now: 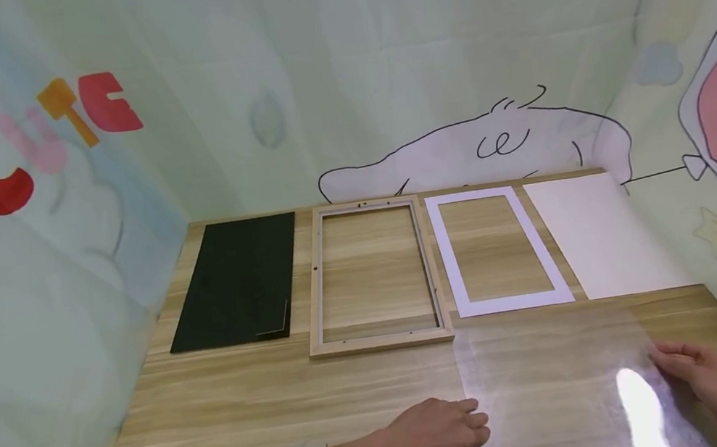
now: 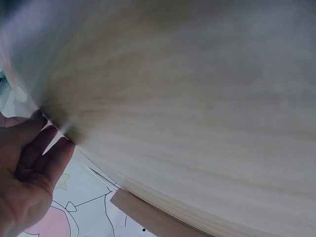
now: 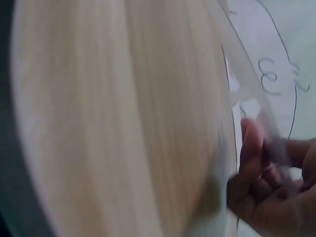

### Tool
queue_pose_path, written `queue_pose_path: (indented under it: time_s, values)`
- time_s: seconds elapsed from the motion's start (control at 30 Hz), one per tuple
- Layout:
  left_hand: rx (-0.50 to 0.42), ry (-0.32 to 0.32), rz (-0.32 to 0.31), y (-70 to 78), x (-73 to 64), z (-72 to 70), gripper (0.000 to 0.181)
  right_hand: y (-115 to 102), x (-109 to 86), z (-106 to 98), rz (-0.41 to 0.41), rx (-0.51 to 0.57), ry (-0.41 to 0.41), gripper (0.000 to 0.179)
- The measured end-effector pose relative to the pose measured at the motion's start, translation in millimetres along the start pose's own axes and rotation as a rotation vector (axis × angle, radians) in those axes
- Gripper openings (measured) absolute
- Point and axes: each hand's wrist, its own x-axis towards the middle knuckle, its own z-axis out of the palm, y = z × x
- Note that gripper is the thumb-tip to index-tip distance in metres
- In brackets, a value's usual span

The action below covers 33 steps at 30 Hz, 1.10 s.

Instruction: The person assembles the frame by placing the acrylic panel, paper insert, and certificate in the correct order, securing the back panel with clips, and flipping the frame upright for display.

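Observation:
A clear, see-through sheet (image 1: 558,370) lies low over the front right of the wooden table, with a bright glare near its right side. My right hand (image 1: 709,376) pinches its right edge; in the right wrist view, the thumb and fingers of that hand (image 3: 261,182) meet around the clear edge. My left hand (image 1: 436,434) reaches across the sheet's left edge, its fingers relaxed and slightly apart. The left wrist view shows this hand (image 2: 32,168) with its fingertips at the tabletop. Behind the sheet stands a light wooden picture frame (image 1: 313,308), lying flat.
A black backing board (image 1: 233,280) lies left of the frame. To its right are a white mat with a cut-out window (image 1: 514,303) and a plain white sheet (image 1: 609,233). Printed fabric (image 1: 353,107) hangs close around the back and sides of the table (image 1: 233,404).

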Motion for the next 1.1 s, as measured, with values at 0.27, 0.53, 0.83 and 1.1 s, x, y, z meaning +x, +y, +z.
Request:
queue_pose_path:
  time_s: [0.27, 0.53, 0.83, 1.1]
  values:
    - [0.005, 0.032, -0.041, -3.3, 1.3, -4.5, 0.010, 9, 2.0, -6, 0.053, 0.327, -0.053, 0.029]
    - [0.019, 0.206, -0.207, -26.8, 0.3, -12.9, 0.025, 17, 0.9, -8, -0.028, 0.473, -0.104, 0.028]
    - [-0.723, 0.378, -0.684, -79.5, -1.0, -51.9, 0.031, -38, 6.8, -5, -0.349, 0.468, -0.415, 0.030]
    - [-1.605, 0.262, -0.776, -90.9, -16.1, -54.5, 0.021, -115, 18.0, 7, -0.473, 0.443, -0.446, 0.024]
